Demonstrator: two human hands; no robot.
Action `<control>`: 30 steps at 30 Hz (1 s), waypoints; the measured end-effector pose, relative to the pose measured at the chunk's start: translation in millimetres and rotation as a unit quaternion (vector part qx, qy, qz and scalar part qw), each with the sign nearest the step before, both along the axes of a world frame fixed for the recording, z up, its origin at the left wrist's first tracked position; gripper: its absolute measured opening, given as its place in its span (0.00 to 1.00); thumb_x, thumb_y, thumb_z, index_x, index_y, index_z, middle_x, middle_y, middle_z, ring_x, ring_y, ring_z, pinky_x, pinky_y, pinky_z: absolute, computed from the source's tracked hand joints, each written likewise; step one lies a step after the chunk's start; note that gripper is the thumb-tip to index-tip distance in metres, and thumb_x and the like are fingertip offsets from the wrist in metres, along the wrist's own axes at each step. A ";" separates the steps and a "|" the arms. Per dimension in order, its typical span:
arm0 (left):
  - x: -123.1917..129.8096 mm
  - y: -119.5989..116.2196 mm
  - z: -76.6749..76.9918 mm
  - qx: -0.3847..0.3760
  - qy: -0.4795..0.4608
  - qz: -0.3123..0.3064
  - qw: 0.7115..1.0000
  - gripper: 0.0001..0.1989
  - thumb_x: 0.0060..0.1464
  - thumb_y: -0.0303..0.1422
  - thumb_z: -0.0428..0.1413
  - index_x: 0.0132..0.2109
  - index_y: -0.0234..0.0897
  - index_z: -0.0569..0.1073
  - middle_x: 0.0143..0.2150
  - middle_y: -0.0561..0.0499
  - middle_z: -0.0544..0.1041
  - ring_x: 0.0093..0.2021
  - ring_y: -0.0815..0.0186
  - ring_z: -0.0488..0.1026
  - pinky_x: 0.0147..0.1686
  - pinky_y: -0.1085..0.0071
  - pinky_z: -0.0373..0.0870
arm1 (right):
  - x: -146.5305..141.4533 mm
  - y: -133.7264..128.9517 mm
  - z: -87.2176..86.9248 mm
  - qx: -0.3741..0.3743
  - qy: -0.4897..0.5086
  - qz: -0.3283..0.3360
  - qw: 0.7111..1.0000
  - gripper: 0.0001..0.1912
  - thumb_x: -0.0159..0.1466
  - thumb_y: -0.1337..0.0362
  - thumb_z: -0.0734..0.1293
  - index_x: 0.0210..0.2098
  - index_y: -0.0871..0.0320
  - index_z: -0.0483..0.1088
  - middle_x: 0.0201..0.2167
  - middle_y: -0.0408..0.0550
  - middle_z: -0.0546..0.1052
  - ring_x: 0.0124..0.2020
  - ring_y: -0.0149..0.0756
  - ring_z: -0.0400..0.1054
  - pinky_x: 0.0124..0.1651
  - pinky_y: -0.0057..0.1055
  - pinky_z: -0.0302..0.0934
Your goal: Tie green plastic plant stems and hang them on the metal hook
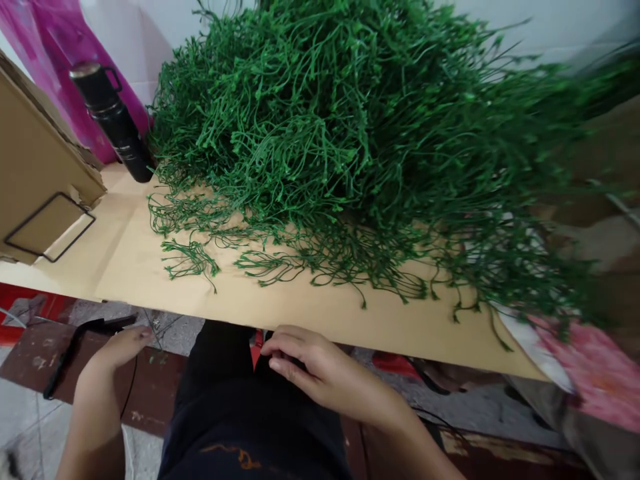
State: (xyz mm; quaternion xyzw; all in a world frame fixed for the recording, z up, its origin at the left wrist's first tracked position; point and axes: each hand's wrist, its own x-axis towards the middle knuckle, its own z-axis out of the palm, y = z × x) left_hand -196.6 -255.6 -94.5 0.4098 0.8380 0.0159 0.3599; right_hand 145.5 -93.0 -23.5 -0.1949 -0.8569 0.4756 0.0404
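Observation:
A large heap of green artificial plant stems (320,120), thin and branching with small tips, covers most of the brown-paper-topped table (130,267). Smaller bunches of stems (190,259) lie loose along its front. My left hand (125,345) is below the table's front edge, left of my legs; most of its fingers are hidden, and nothing shows in it. Over my lap, close to the table edge, my right hand (303,360) hangs with loosely bent fingers and the thumb apart. I see nothing in it, and it touches no stems.
At the left stand a cardboard box (40,153), a black thermos (113,120) and a pink plastic bag (60,73). A bent metal wire frame (50,227) is by the box. A pink flowered cloth (595,373) hangs at the right corner. A black strap (75,347) lies below left.

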 end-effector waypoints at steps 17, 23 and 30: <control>113.3 147.1 95.9 0.457 -0.078 -0.208 0.861 0.11 0.57 0.36 0.50 0.35 0.36 0.74 0.37 0.47 0.75 0.40 0.65 0.71 0.41 0.68 0.67 | -39.0 52.0 -12.0 0.361 -0.011 -0.253 0.897 0.16 0.59 0.67 0.64 0.46 0.67 0.70 0.42 0.62 0.70 0.44 0.49 0.60 0.46 0.45 0.61; 133.5 170.6 78.0 0.457 0.007 -0.245 0.855 0.11 0.56 0.35 0.51 0.44 0.38 0.73 0.45 0.46 0.71 0.49 0.61 0.69 0.50 0.61 0.65 | -32.5 74.4 -12.7 0.317 0.034 -0.294 0.901 0.09 0.61 0.68 0.60 0.32 0.63 0.72 0.34 0.56 0.72 0.38 0.42 0.62 0.44 0.39 0.61; 165.6 204.9 69.5 0.383 0.052 -0.329 0.862 0.20 0.54 0.36 0.53 0.54 0.36 0.68 0.51 0.43 0.71 0.52 0.55 0.66 0.53 0.56 0.62 | -16.6 83.2 2.4 0.101 0.264 -0.383 0.879 0.09 0.62 0.62 0.61 0.32 0.60 0.70 0.30 0.48 0.72 0.33 0.32 0.66 0.36 0.31 0.62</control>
